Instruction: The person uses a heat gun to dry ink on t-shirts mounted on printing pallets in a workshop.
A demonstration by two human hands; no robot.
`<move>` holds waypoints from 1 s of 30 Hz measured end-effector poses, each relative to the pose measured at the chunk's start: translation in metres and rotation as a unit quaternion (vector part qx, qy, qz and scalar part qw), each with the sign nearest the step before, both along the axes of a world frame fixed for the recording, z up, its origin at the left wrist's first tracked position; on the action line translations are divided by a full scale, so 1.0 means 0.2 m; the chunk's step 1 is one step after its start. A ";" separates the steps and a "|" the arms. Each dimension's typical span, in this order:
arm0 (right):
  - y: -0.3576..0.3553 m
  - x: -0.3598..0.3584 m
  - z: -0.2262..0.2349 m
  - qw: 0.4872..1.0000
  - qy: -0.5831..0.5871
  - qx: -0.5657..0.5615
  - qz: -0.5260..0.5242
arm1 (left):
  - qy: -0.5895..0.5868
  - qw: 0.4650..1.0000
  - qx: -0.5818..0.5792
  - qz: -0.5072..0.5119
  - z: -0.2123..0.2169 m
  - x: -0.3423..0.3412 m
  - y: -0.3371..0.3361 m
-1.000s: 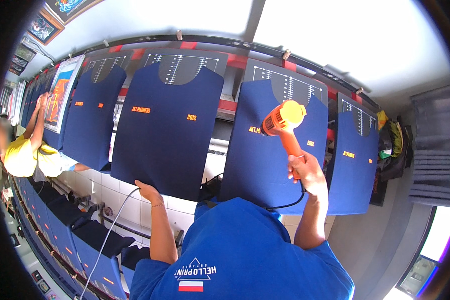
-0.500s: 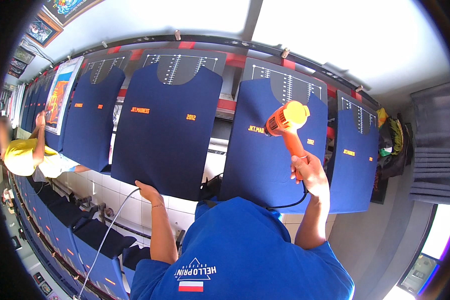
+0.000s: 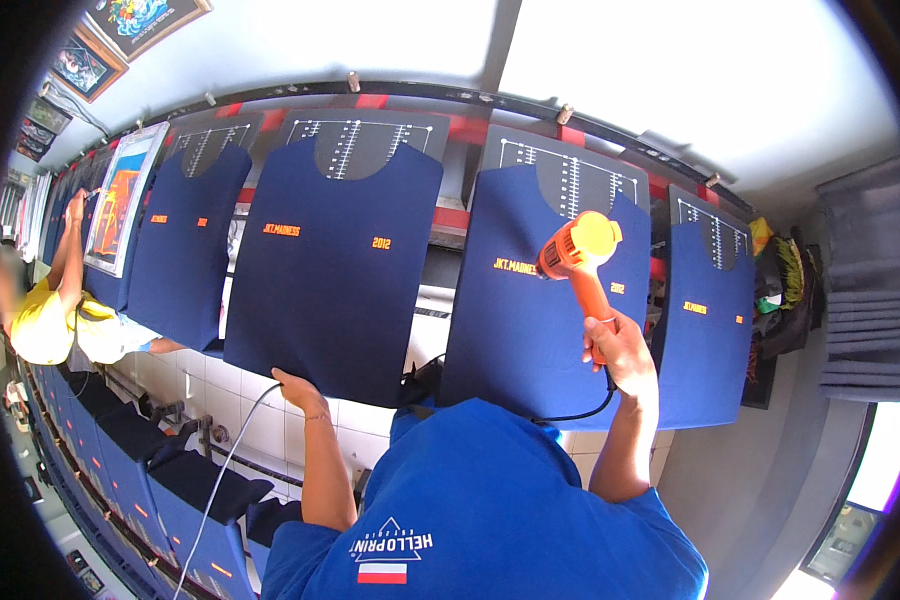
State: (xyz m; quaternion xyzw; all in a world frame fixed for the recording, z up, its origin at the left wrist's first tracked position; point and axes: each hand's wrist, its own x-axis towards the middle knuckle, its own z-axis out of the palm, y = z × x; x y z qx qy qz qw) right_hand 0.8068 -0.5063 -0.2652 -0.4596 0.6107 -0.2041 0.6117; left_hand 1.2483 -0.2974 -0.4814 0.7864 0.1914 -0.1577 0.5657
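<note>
Orange plastic heat gun (image 3: 576,250), fist-gripped in right hand (image 3: 620,345), has edged rightward across navy printed shirt (image 3: 535,310); left hand (image 3: 295,388) stays pinching neighbouring navy shirt's hem (image 3: 320,385).

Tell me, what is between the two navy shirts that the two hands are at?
In the head view, no object hangs between the left shirt and the right shirt; the gap shows only the rail with red marks and pale wall behind.

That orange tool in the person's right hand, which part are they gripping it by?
The right hand grips the orange heat gun by its handle, nozzle toward the navy shirt.
</note>
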 end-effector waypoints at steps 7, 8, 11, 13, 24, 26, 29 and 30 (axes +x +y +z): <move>0.03 -0.02 0.02 1.000 0.000 -0.006 0.003 | -0.016 1.000 -0.004 -0.003 -0.04 0.01 0.03; 0.03 -0.03 0.02 1.000 0.004 -0.003 -0.003 | -0.013 1.000 0.002 -0.006 -0.04 0.01 0.04; 0.05 0.00 0.03 0.999 0.031 -0.014 -0.001 | -0.026 0.999 0.024 -0.005 -0.01 -0.01 0.02; 0.04 0.04 0.04 0.999 0.027 -0.017 0.001 | -0.022 1.000 0.009 -0.014 -0.01 0.00 0.03; 0.20 0.36 -0.04 0.989 -0.146 0.005 0.012 | -0.108 0.992 -0.038 -0.053 -0.09 0.04 0.26; 0.29 0.44 -0.01 0.983 -0.179 0.025 0.017 | -0.112 0.984 -0.024 -0.139 -0.05 0.08 0.37; 0.40 0.60 -0.02 0.971 -0.226 0.075 0.036 | -0.136 0.956 -0.018 -0.258 -0.02 0.20 0.56; 0.42 0.67 0.00 0.969 -0.229 0.085 0.046 | -0.107 0.983 -0.087 -0.118 -0.01 0.28 0.61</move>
